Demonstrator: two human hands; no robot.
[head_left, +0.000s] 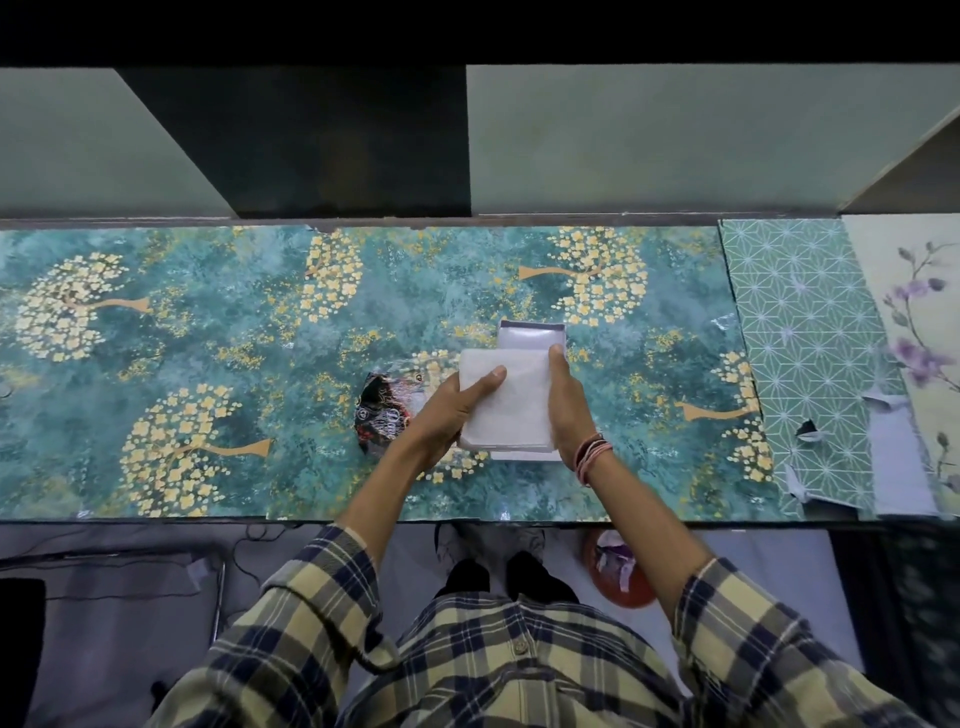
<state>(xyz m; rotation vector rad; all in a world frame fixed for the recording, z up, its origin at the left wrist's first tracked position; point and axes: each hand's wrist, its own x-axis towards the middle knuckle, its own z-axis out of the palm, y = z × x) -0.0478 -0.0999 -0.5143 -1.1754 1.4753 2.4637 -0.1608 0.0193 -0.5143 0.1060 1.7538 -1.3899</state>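
Note:
A white foam-like sheet (511, 402) lies on top of a white box (530, 336) in the middle of the table. My left hand (449, 410) grips the sheet's left edge, thumb lying across its top. Along the right side, my right hand (566, 400) grips the sheet and the box, thumb pointing up the edge. Just left of my left hand lies a crumpled dark patterned wrapper (382, 413), partly hidden by my wrist.
The table is covered in teal paper with golden trees (208, 322). At the right lie a green star-patterned sheet (810, 332) and a pale floral sheet (914, 332), both with torn spots. An orange bowl-like object (618, 571) sits on the floor below the table edge.

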